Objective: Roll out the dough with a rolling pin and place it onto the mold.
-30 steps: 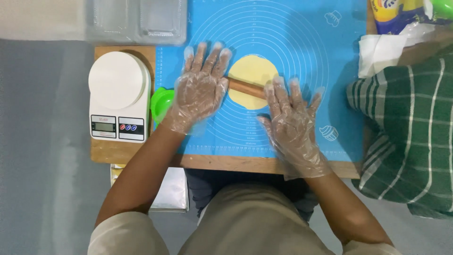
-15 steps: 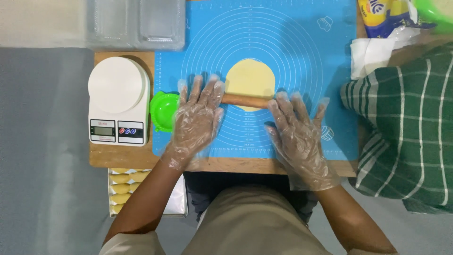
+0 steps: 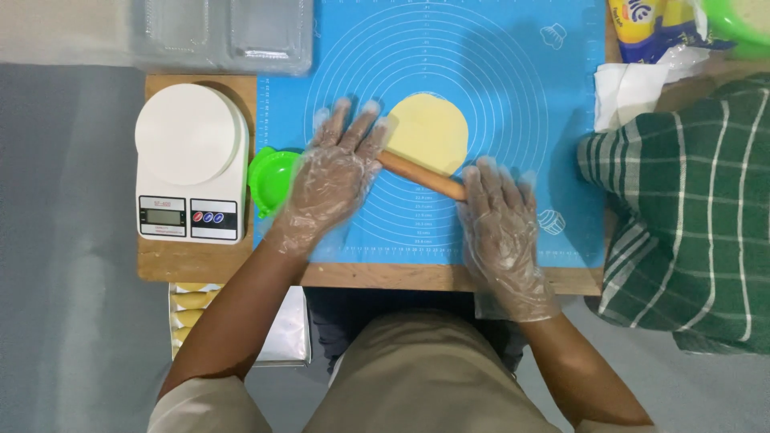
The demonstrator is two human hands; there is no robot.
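1. There is a single view, from a camera worn on the person's head, so no second view shares any part of the scene.
2. It looks almost straight down onto the wooden tabletop (image 3: 200, 265), whose near edge runs level across the lower middle of the frame.
3. The camera sits close: the blue mat (image 3: 521, 96) fills the upper centre and is cut off by the far edge.
4. The person's lap and both forearms enter from the near edge, with the left hand (image 3: 333, 180) and right hand (image 3: 501, 232) near the middle.
5. The grey floor shows at the left, and a scale (image 3: 191, 160) lies within the left part.
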